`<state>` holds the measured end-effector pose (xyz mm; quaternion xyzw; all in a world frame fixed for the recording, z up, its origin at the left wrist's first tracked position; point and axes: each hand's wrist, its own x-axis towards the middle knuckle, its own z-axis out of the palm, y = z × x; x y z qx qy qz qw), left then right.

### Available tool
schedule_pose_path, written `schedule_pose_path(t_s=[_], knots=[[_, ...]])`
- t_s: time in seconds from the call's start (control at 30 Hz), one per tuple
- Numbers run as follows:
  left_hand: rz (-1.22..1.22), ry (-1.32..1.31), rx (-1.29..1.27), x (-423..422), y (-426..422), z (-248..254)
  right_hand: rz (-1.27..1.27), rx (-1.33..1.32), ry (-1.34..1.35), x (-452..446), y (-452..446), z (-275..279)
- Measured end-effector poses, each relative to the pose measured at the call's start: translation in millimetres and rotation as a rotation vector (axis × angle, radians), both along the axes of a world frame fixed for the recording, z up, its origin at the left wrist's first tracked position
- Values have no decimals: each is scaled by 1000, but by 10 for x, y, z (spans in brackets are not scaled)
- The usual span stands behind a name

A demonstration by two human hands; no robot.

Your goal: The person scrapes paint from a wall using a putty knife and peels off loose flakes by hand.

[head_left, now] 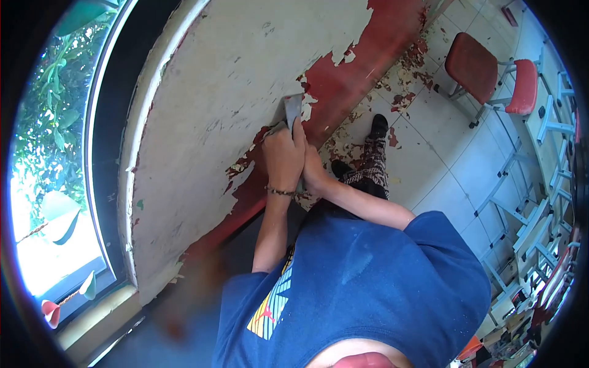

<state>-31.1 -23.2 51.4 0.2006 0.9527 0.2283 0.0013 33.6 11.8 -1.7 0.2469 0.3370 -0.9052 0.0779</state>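
Note:
My left hand (284, 156), with a beaded bracelet at the wrist, is closed around a paint scraper; its index finger stretches along the tool. The scraper's flat metal blade (293, 109) lies against the wall (215, 92), at the ragged border between pale paint and a red layer (343, 83). Close beside it, my right hand (314, 170) is closed at the handle, most of which the hands hide. Jagged flakes (308, 105) of pale paint stand next to the blade, and another torn patch (242, 168) shows left of my hands.
Paint chips (408, 76) litter the tiled floor (442, 147) along the wall's foot. A red chair (472, 69) stands at upper right, with desks and metal frames (546, 233) down the right side. A window (58, 141) with hanging decorations is on the left. Blurred reddish-brown shapes hang at lower left.

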Motion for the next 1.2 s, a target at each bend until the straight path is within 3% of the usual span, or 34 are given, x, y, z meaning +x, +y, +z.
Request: schedule_pose_path(t_s=[0.1,0.2,0.3,0.4,0.47,0.5,0.6,0.73,0.83,1.0,1.13,1.2], knots=[[14,-32,55,126,-78,105,-85,8,-30,-16,17,86],[65,-14,185,176,-123,61,101,121,-148,44,-25,85],[80,-70,40,75,-94,87,96,-119,-15,-9,-68,-162],[29,-6,-107,94,-136,89,116,-21,-43,1,-90,-48],[87,-56,117,212,-232,85,-43,188,-102,62,-240,54],[80,-62,115,176,-216,72,71,103,-102,66,-146,100],[84,-73,41,80,-190,21,85,-141,-69,11,-132,-87],[71,-32,-1,147,-257,12,113,-124,-39,29,-162,-95],[82,-58,43,136,-196,10,22,75,-88,40,-129,70],[-17,-21,-8,3,-6,42,-14,-161,-12,-50,57,-52],[68,-78,-26,184,-208,62,-67,132,-111,57,-94,130],[121,-130,8,250,-258,80,198,-71,-134,114,-30,149]])
